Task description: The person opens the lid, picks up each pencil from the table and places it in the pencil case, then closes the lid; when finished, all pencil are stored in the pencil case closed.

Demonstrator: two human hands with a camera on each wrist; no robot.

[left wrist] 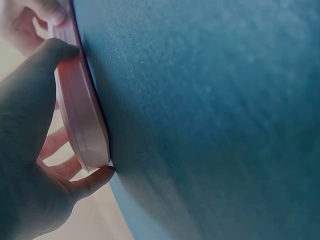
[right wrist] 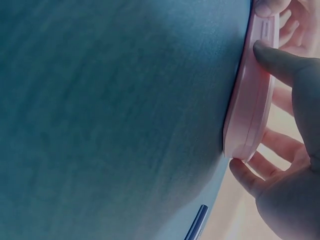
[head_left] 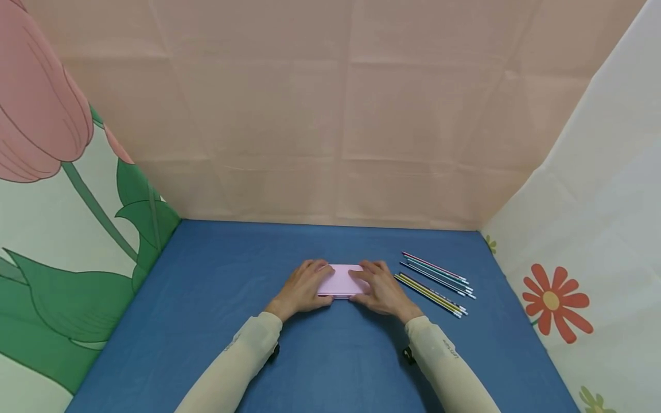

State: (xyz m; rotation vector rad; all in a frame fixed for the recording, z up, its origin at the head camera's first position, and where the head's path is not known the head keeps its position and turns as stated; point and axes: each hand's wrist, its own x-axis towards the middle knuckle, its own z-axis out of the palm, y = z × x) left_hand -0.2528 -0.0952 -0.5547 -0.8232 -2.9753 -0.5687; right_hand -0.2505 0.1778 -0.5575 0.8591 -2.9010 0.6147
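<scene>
A flat pink plastic case [head_left: 340, 281] with rounded ends lies on the blue tabletop. My left hand [head_left: 303, 288] grips its left end, thumb on the near side and fingers reaching over to the far side. On the opposite end my right hand [head_left: 383, 289] holds it the same way. In the left wrist view the case [left wrist: 82, 112] shows its side wall, with the thumb pressed against it. The right wrist view shows a seam running along the case [right wrist: 247, 115] and a small latch-like mark near the middle. Its lid looks closed; the inside is hidden.
Several striped pencils [head_left: 439, 272] lie slanted to the right of the case, and a second group of yellow and dark pencils [head_left: 430, 295] lies nearer me. A beige cloth wall [head_left: 341, 115] stands behind the blue table [head_left: 232, 246]. Patterned cloths hang at both sides.
</scene>
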